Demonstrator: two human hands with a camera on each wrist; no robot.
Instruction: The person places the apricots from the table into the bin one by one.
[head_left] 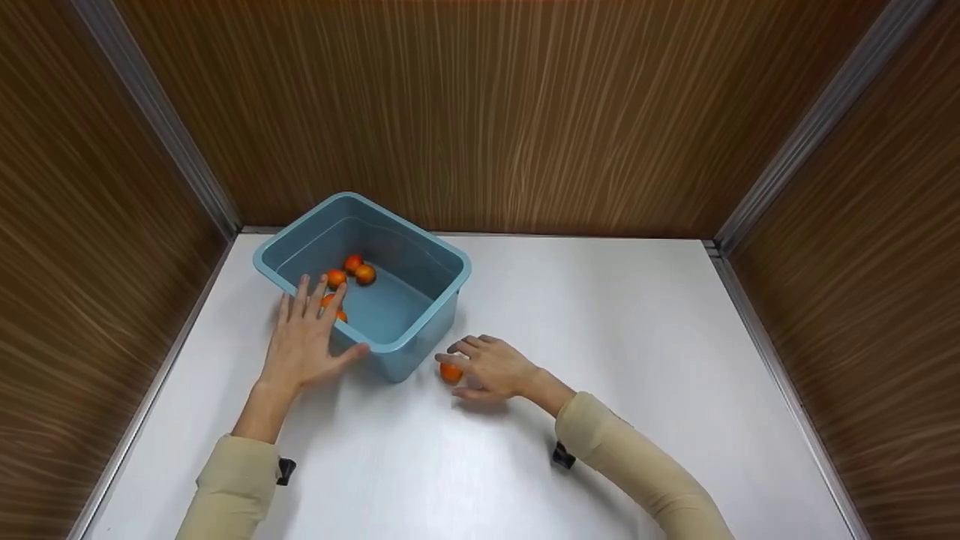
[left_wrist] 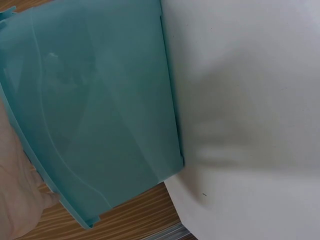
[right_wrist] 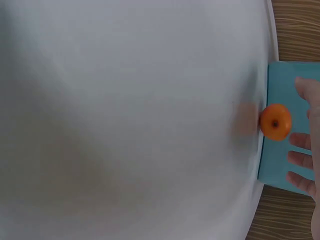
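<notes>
Head view: the right hand (head_left: 491, 366) lies on the white table (head_left: 637, 337), fingers curled loosely about a small orange fruit (head_left: 451, 372) at its nine o'clock. The fruit sits on the table just beside the near corner of the blue tub (head_left: 420, 330). Whether the fingers already pinch it or only cup it I cannot tell; in the right wrist view the fruit (right_wrist: 275, 122) shows bare, with fingertips (right_wrist: 300, 141) close by and spread.

The left hand (head_left: 304, 341) rests flat on the tub's near-left wall, fingers straight and apart over the rim, thumb at three o'clock, holding nothing. More orange fruits (head_left: 350, 271) lie inside the tub, at twelve o'clock from that hand.

To my judgement, a good pick wants the thumb and fingers closing on opposite sides of the round fruit so it does not roll away, while the left hand keeps the light tub steady.

No brand, label or writing is readable anywhere.
</notes>
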